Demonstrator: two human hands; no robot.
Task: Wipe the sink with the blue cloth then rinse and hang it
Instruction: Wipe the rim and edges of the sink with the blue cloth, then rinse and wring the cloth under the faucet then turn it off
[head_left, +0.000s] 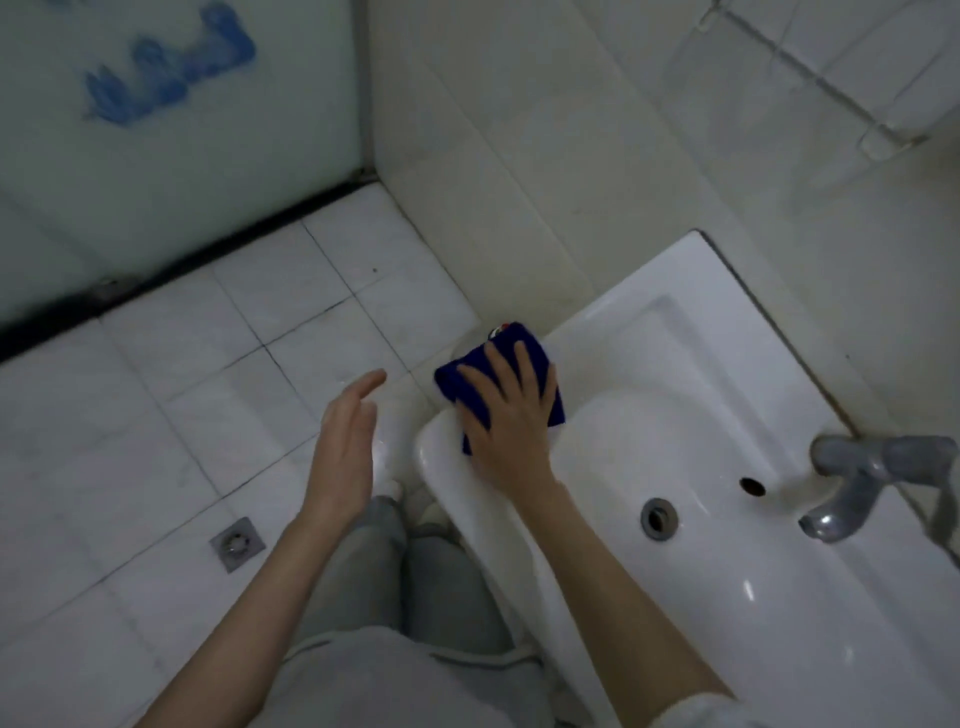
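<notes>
White floor tiles (156, 395) with dark grout fill the left half of the frame, running up to a black sill (156, 270) under a frosted glass panel (218, 156) in the upper left. A blue smear (166, 73) shows on that glass. Pale wall tiles (519, 156) cover the top centre and upper right.

The white sink (675, 291) takes up the lower right, its surface glossy with small highlights. A grey faucet (862, 483) sits at the right edge, with the overflow hole (751, 486) and the sink drain (658, 518) just to its left. My grey trousers (374, 571) show at the bottom centre.

The blue cloth (449, 384) lies folded on the sink's left rim near the centre of the frame, partly hanging past the edge. My right hand (511, 431) presses flat on it, fingers spread and straight. My left hand (345, 441) hangs loose and flat above the floor, left of the sink, touching nothing. A small square floor drain (237, 544) sits in the lower left.
</notes>
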